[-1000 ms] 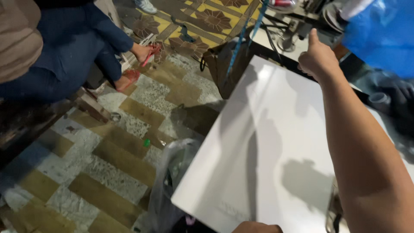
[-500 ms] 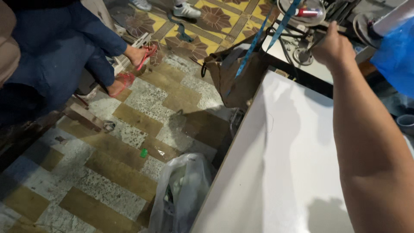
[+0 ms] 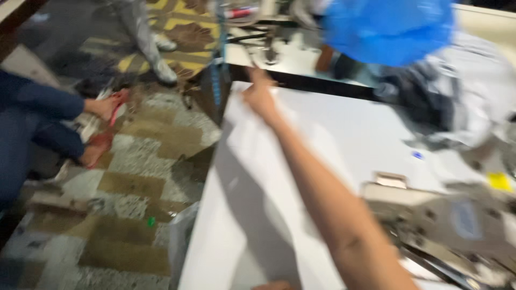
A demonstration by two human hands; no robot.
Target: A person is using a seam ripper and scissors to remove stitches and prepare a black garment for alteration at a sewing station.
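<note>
My right hand (image 3: 259, 95) pinching far corner of white sheet (image 3: 279, 215) on white surface (image 3: 371, 134); left hand unseen.

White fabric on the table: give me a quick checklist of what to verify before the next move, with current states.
1. Far hold: right hand sits at the far edge of the white fabric; ok.
2. Grip closed on the cloth: blurred; cannot tell.
3. Near hold: left hand barely shows at the bottom edge; cannot tell.
4. Cloth flat: a long fold runs along it under the arm; not ok.
5. Sewing machine apart from the hands: ok.
6. Far end: blue bag hangs beyond the table; ok.
</note>
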